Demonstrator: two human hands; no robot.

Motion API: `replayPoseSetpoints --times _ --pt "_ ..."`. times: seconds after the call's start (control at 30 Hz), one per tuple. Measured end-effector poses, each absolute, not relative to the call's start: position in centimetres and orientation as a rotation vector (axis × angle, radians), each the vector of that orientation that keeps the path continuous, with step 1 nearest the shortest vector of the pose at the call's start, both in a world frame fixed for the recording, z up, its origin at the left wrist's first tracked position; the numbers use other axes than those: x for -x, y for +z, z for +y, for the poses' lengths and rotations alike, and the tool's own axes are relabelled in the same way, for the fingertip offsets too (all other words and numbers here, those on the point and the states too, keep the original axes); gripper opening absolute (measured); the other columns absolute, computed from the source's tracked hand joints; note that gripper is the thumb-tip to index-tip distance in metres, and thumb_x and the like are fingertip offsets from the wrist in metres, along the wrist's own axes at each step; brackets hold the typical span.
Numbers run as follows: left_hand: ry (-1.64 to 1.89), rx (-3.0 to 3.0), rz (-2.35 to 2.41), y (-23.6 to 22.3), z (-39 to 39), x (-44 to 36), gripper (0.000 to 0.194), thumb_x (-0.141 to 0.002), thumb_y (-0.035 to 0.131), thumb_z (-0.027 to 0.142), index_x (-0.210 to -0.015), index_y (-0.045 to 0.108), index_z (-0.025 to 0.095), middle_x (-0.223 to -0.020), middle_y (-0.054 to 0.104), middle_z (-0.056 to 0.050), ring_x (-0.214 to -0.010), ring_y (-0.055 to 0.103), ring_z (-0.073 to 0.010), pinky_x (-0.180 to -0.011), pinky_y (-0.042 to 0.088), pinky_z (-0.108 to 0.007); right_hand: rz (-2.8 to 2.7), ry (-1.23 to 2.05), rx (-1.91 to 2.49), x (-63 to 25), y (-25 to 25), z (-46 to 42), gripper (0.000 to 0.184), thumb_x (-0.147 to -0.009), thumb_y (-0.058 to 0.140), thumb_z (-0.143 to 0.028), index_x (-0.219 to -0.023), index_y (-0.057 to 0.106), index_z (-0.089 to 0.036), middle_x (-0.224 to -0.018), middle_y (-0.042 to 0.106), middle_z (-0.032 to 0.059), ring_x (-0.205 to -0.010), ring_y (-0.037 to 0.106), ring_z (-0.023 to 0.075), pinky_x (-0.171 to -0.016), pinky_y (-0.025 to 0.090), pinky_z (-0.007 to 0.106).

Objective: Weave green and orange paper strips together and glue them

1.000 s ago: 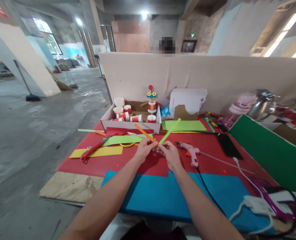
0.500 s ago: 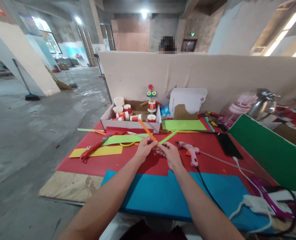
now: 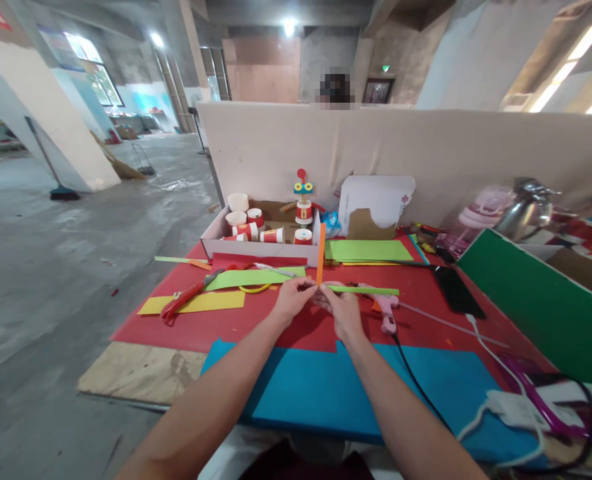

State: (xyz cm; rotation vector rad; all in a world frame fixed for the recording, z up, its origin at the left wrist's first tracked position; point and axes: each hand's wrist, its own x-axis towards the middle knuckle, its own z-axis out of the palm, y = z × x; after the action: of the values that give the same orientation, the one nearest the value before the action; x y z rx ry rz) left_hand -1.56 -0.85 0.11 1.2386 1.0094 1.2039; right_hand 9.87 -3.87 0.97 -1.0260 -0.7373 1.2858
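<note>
My left hand (image 3: pixel 290 300) and my right hand (image 3: pixel 343 309) meet over the red sheet (image 3: pixel 256 323) and pinch two paper strips where their ends join. An orange strip (image 3: pixel 321 253) stands straight up from the pinch. A green strip (image 3: pixel 363 290) runs level to the right, at a right angle to the orange one. Both hands are closed on the joint. A pink glue gun (image 3: pixel 385 309) lies just right of my right hand.
Red scissors (image 3: pixel 189 295) and yellow and green paper sheets (image 3: pixel 196 304) lie to the left. A white box (image 3: pixel 259 248) with red paper cups and a cup figure (image 3: pixel 303 207) stands behind. A phone (image 3: pixel 457 291), cables, a green board (image 3: pixel 536 300) and a blue sheet (image 3: pixel 306 390) are near.
The orange strip swung from leaning left to upright. The green strip dropped from a rising slant to level, pointing right. My hands stayed in place at the joint.
</note>
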Motion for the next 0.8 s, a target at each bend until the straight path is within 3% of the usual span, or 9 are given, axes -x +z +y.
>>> replayPoseSetpoints --times 0.4,0.8 --pt "1.212 -1.121 0.910 0.9 -0.9 2.0 0.027 -0.062 0.074 0.036 -0.071 0.061 0.015 -0.062 0.058 0.002 -0.057 0.050 -0.0088 -0.057 0.041 -0.023 -0.847 1.274 1.084 -10.0 0.7 -3.8 0.034 -0.054 0.078 -0.038 -0.077 0.064 -0.018 -0.061 0.067 -0.0010 -0.055 0.065 0.0166 -0.056 0.057 0.031" --pt "1.217 -1.028 0.943 0.9 -0.9 2.0 0.029 -0.057 0.076 0.035 -0.063 0.058 0.014 -0.056 0.056 0.002 -0.052 0.047 -0.0080 -0.053 0.039 -0.023 -0.838 1.335 1.097 -9.8 0.7 -3.9 0.031 -0.054 0.079 -0.036 -0.075 0.066 -0.017 -0.061 0.069 -0.0001 -0.054 0.065 0.0158 -0.053 0.056 0.027"
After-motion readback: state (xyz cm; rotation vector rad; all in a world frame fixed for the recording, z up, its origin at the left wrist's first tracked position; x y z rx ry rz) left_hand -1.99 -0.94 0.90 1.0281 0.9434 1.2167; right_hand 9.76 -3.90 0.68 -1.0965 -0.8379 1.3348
